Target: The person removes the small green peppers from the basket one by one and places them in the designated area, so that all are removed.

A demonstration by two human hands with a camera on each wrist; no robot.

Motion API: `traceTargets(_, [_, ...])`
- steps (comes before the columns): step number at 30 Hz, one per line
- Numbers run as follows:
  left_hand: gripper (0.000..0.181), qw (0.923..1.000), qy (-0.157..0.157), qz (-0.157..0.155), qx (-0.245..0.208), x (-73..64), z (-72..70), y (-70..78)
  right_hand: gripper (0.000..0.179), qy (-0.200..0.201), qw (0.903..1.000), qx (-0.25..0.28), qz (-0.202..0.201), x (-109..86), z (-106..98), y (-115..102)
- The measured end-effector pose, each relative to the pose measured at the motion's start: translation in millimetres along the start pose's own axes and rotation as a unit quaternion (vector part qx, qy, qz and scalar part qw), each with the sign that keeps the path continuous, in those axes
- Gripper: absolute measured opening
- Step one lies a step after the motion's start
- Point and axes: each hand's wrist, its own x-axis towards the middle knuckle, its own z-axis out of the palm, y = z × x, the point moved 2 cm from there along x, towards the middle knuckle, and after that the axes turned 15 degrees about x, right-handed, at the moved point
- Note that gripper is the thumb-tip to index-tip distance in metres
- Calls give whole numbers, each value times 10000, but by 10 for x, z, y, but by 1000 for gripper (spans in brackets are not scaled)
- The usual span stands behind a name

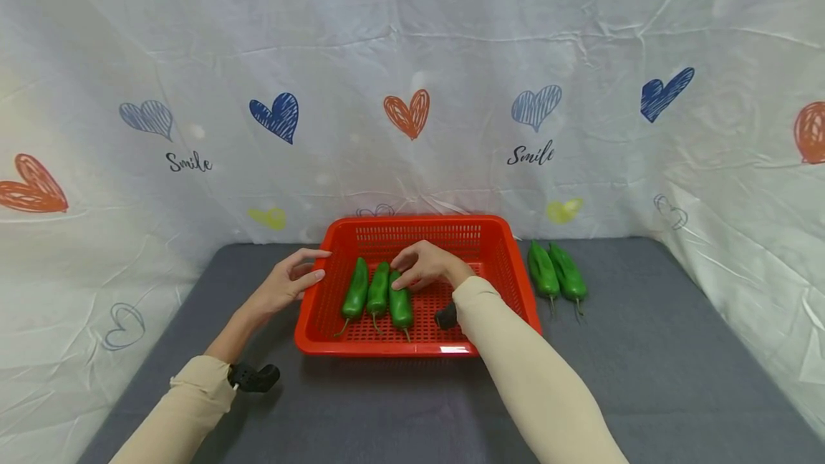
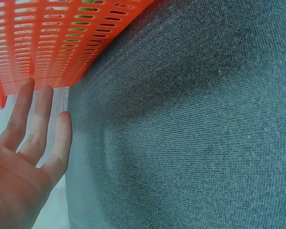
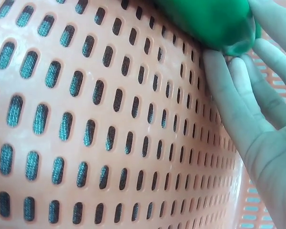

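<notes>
The left hand (image 1: 283, 286), fingers loosely extended, is at the left edge of the red basket (image 1: 419, 348), which holds three green peppers (image 1: 377, 291), the right hand (image 1: 427, 265) pinching the rightmost pepper (image 1: 401, 308), with two more peppers (image 1: 568, 274) near the surface's (image 1: 651, 356) far edge.

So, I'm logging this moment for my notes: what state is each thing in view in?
Red basket: upright on the gray tabletop, three peppers inside.
Left pepper, middle pepper: lying side by side in the basket, stems toward the person.
Right pepper: in the basket, pinched near its far end.
Outside peppers: two, lying beside the basket.
Left hand: fingers extended, at the basket's left rim.
Right hand: pinching the right pepper.
Backdrop: hanging, creased.
</notes>
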Motion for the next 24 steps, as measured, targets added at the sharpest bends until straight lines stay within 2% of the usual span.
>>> traceTargets(12, [48, 10000, -41, 75, -3, -15, 3, 40, 49, -136, 9998, 130, 6, -24, -24, 10])
traceTargets(16, [48, 10000, -61, 64, -15, -11, 1, 38, 47, -109, 9998, 114, -111, -32, -26, -9])
traceTargets(20, [47, 10000, -65, 47, -46, -9, -3, 31, 47, -91, 9999, 26, -134, -38, -15, -34])
traceTargets(24, [47, 9999, -72, 79, -52, -4, -1, 29, 50, -75, 9996, -278, 37, -42, 5, -55])
